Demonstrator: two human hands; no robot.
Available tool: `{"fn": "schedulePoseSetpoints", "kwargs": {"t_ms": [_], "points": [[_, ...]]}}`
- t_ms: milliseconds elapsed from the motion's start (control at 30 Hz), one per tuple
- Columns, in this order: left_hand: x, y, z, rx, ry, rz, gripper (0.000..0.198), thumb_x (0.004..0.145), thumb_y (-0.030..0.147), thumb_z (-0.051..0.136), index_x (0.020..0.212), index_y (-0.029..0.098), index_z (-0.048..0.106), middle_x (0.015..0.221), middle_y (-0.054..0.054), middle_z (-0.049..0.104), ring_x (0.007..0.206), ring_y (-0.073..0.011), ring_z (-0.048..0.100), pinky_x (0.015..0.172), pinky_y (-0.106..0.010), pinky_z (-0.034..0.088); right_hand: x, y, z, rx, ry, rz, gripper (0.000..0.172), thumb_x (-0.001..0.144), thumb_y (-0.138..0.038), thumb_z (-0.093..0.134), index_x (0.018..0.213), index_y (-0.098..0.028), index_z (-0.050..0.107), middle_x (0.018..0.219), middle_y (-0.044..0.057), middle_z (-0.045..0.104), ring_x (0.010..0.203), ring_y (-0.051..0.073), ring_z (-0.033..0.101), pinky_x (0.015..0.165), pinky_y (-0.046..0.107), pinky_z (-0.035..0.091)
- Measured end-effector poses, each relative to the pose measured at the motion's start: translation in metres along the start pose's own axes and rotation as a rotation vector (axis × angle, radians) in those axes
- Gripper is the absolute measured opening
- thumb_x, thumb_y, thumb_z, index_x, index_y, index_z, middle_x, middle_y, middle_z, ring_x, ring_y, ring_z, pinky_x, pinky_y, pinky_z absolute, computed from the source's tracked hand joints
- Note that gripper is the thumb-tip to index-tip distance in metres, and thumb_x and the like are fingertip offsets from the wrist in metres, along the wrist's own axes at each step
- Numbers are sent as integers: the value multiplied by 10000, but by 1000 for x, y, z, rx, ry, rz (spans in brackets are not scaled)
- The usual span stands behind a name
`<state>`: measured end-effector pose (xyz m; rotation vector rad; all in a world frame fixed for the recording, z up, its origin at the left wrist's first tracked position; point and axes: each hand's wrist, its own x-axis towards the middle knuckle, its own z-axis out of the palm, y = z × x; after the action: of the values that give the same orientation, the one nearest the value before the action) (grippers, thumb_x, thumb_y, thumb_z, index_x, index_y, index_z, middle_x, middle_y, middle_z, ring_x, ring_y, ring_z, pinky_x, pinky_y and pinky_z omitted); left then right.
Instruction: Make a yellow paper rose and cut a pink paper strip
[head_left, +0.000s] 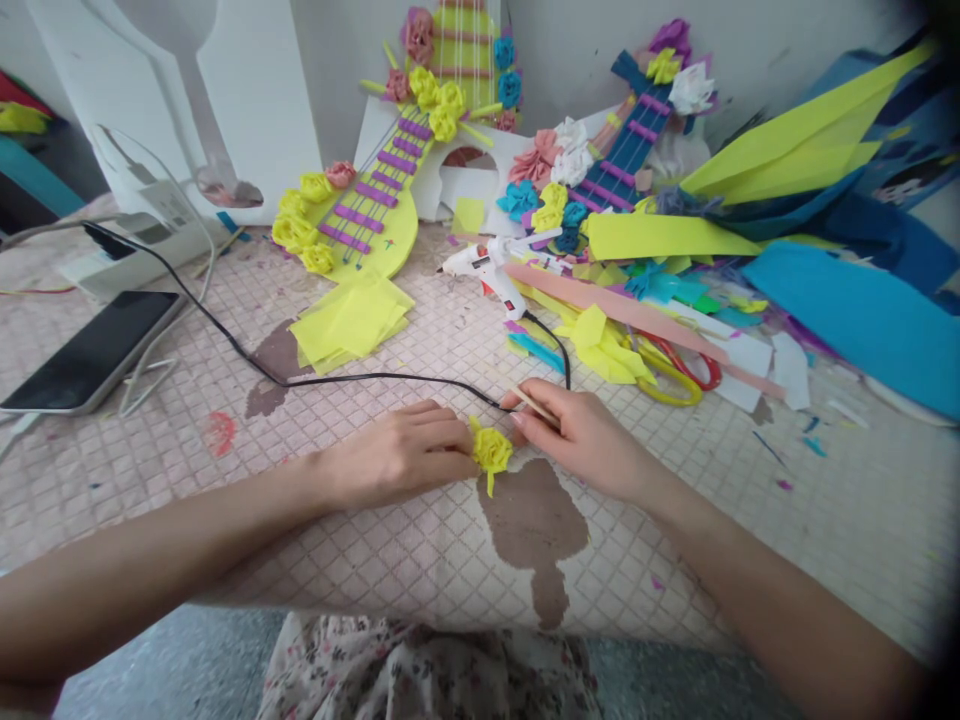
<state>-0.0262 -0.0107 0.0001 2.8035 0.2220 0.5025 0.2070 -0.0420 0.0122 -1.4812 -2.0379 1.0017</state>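
- left hand (401,455): fingers pinching yellow flower (493,451) at its left edge
- right hand (589,435): pinching thin stick (535,407), just beside flower's right side
- flower between both hands, at table's (360,560) near side, glue gun (491,275) farther back

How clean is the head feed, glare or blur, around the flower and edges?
Head view: soft light, no strong glare on the yellow flower, its folds readable; head view, right edge: dark shading, and the blue sheet there looks softer.

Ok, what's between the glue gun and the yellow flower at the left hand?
Head view: a black cord crosses patterned cloth between the glue gun and that flower.
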Motion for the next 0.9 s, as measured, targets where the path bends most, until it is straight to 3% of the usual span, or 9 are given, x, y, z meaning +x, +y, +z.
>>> {"fn": "schedulePoseSetpoints", "kwargs": {"t_ms": [400, 533, 633, 767, 900], "points": [[0, 5, 16, -13, 90, -48, 123, 920, 154, 477, 1027, 168, 536, 963, -59, 650, 877, -160, 573, 821, -315, 438, -1, -1, -1, -41, 41, -18, 175, 898, -278, 458, 1016, -200, 563, 748, -9, 664, 593, 114, 552, 563, 235, 388], [0, 4, 14, -64, 164, -118, 77, 896, 136, 493, 945, 167, 543, 901, -49, 637, 840, -146, 575, 781, -289, 458, -1, 0, -2, -33, 80, -48, 197, 919, -313, 448, 1049, -195, 538, 841, 3, 685, 582, 101, 539, 575, 243, 387], [-1, 2, 11, -55, 220, -208, 66, 871, 147, 528, 931, 165, 549, 880, -46, 615, 833, -143, 569, 756, -273, 471, -1, 1, -3, -26, 124, -59, 215, 941, -353, 413, 1053, -190, 497, 774, -7, 665, 578, 104, 529, 594, 252, 387], [-2, -2, 9, -61, 263, -316, 182, 810, 146, 594, 984, 160, 544, 977, -69, 593, 930, -169, 551, 815, -300, 480, -3, 0, -5, -18, 134, -81, 204, 970, -335, 339, 903, -200, 476, 685, -34, 618, 547, 88, 500, 583, 244, 377], [-3, -6, 12, -102, 241, -363, 326, 775, 158, 630, 1080, 159, 515, 1071, -80, 582, 1009, -190, 534, 898, -338, 456, -7, -2, -9, -43, 50, -92, 230, 958, -313, 382, 779, -201, 473, 635, -50, 585, 522, 72, 463, 554, 230, 352]]}}
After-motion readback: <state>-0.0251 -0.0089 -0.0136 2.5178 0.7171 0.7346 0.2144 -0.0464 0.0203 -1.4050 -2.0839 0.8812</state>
